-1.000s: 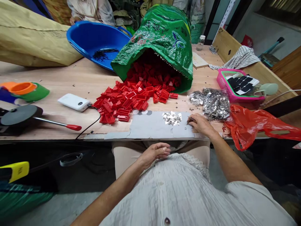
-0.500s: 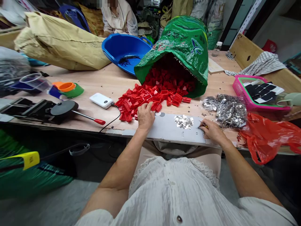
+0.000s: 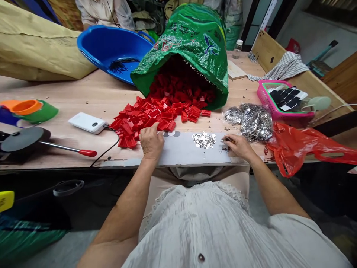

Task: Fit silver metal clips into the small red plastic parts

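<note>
My left hand [image 3: 151, 142] is at the front edge of a heap of red plastic parts [image 3: 152, 113], fingers curled down among the nearest ones. Whatever those fingertips pinch is hidden. In my right hand [image 3: 240, 146] is a slim, dark, pointed tool [image 3: 229, 139], its tip aimed left. Between the hands lies a pale grey board [image 3: 184, 150] along the table's front edge. On it sits a small pile of shiny metal pieces [image 3: 204, 140], with a few tiny loose bits near my right hand. The red parts spill from a green sack [image 3: 192, 33] lying on its side.
A blue basin [image 3: 111, 46] with black strips stands behind the heap. At left are a white power bank [image 3: 87, 123] with a cable and a red-tipped lever [image 3: 87, 153]. Bagged metal pieces [image 3: 256, 123], a pink basket [image 3: 264, 95] and a red plastic bag [image 3: 295, 149] lie at right.
The view has turned, so everything sits further left in the picture. My left hand stays by the red heap, its fingers more curled. My right hand still holds the tool beside the board.
</note>
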The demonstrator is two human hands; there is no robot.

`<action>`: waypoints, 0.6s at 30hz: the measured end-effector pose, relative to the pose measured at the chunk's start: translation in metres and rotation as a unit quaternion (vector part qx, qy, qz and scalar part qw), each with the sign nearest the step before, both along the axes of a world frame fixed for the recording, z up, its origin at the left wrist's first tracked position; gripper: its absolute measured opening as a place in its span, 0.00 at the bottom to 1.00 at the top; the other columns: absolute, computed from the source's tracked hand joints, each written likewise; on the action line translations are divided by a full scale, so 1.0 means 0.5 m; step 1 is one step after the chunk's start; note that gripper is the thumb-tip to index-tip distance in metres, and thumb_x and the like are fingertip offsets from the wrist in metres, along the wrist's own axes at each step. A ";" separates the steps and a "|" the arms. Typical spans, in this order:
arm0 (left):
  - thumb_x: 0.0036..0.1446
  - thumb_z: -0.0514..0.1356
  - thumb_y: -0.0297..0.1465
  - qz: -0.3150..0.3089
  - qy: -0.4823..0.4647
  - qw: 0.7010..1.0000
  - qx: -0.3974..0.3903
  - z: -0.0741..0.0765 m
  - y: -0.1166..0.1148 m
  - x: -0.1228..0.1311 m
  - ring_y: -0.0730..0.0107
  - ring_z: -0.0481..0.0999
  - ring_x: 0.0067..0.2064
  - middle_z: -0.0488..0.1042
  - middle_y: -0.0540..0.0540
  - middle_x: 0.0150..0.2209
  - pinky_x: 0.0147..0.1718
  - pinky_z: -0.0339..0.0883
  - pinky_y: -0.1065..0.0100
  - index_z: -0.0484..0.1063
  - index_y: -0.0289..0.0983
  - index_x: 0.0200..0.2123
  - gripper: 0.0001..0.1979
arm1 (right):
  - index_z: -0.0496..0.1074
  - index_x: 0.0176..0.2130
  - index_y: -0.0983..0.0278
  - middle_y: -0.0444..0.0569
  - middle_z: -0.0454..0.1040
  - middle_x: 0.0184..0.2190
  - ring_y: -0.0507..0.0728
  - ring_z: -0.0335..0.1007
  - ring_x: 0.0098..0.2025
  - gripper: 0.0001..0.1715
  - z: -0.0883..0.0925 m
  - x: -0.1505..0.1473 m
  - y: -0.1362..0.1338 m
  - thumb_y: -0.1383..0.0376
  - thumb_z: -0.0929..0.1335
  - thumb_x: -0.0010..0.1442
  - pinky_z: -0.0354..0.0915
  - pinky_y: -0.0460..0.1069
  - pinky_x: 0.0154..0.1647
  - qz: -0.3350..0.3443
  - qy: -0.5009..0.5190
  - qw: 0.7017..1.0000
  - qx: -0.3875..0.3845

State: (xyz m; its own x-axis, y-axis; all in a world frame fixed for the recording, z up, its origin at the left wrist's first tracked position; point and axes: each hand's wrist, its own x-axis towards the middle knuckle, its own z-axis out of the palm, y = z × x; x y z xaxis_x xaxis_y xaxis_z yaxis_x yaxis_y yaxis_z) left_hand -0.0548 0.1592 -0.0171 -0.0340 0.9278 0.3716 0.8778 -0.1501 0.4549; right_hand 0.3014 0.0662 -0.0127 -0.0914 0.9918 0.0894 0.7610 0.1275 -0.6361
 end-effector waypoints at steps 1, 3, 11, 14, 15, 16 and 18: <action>0.58 0.57 0.29 0.001 -0.014 1.000 0.001 0.001 -0.003 -0.003 0.47 0.66 0.54 0.74 0.33 0.50 0.57 0.53 0.50 0.70 0.33 0.55 0.21 | 0.76 0.44 0.60 0.47 0.80 0.41 0.57 0.75 0.42 0.12 0.003 0.001 0.004 0.63 0.66 0.62 0.66 0.50 0.45 -0.003 -0.006 1.000 0.008; 0.58 0.58 0.30 0.006 -0.055 0.998 0.004 0.001 -0.012 -0.007 0.48 0.67 0.55 0.74 0.34 0.51 0.58 0.53 0.50 0.70 0.34 0.54 0.20 | 0.76 0.44 0.60 0.48 0.79 0.43 0.58 0.74 0.45 0.12 0.007 0.005 0.011 0.64 0.65 0.62 0.65 0.52 0.48 -0.015 -0.032 0.999 0.025; 0.51 0.65 0.34 -0.090 -0.550 0.819 -0.136 0.017 -0.082 0.013 0.64 0.78 0.41 0.77 0.44 0.43 0.42 0.71 0.64 0.71 0.39 0.49 0.20 | 0.74 0.42 0.60 0.49 0.77 0.41 0.57 0.72 0.44 0.08 -0.001 0.006 0.005 0.65 0.67 0.62 0.63 0.50 0.47 -0.022 -0.106 0.994 -0.008; 0.51 0.67 0.34 -0.132 -0.652 0.709 -0.234 0.032 -0.113 0.022 0.61 0.79 0.44 0.77 0.43 0.49 0.47 0.72 0.59 0.70 0.41 0.47 0.19 | 0.73 0.43 0.60 0.49 0.76 0.42 0.57 0.71 0.44 0.09 -0.009 -0.006 -0.001 0.65 0.67 0.61 0.62 0.49 0.45 -0.022 -0.122 0.992 -0.016; 0.51 0.67 0.34 -0.142 -0.670 0.682 -0.258 0.035 -0.122 0.024 0.60 0.79 0.46 0.76 0.43 0.51 0.49 0.71 0.57 0.70 0.41 0.47 0.19 | 0.72 0.42 0.60 0.49 0.75 0.41 0.57 0.70 0.44 0.08 -0.011 -0.009 -0.002 0.65 0.67 0.60 0.62 0.49 0.44 -0.022 -0.125 0.992 -0.017; 0.51 0.67 0.33 -0.148 -0.683 0.659 -0.278 0.037 -0.130 0.026 0.58 0.79 0.48 0.76 0.42 0.52 0.51 0.71 0.54 0.70 0.41 0.47 0.19 | 0.72 0.42 0.60 0.49 0.74 0.41 0.57 0.70 0.43 0.08 -0.012 -0.010 -0.002 0.66 0.67 0.60 0.62 0.49 0.43 -0.023 -0.127 0.991 -0.017; 0.51 0.68 0.32 -0.154 -0.700 0.627 -0.304 0.038 -0.144 0.028 0.56 0.79 0.49 0.76 0.42 0.52 0.52 0.70 0.51 0.69 0.41 0.47 0.19 | 0.71 0.40 0.60 0.49 0.74 0.41 0.57 0.69 0.43 0.07 -0.012 -0.011 -0.001 0.67 0.67 0.60 0.61 0.49 0.42 -0.021 -0.128 0.991 -0.017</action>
State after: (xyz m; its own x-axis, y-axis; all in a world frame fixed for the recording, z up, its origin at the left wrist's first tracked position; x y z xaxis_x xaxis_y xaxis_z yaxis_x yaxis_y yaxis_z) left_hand -0.0406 0.0872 0.0021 0.2846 0.9260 -0.2479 -0.4752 0.3609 0.8025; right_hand 0.2958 0.0655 -0.0185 -0.0650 0.9973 0.0351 0.9023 0.0738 -0.4247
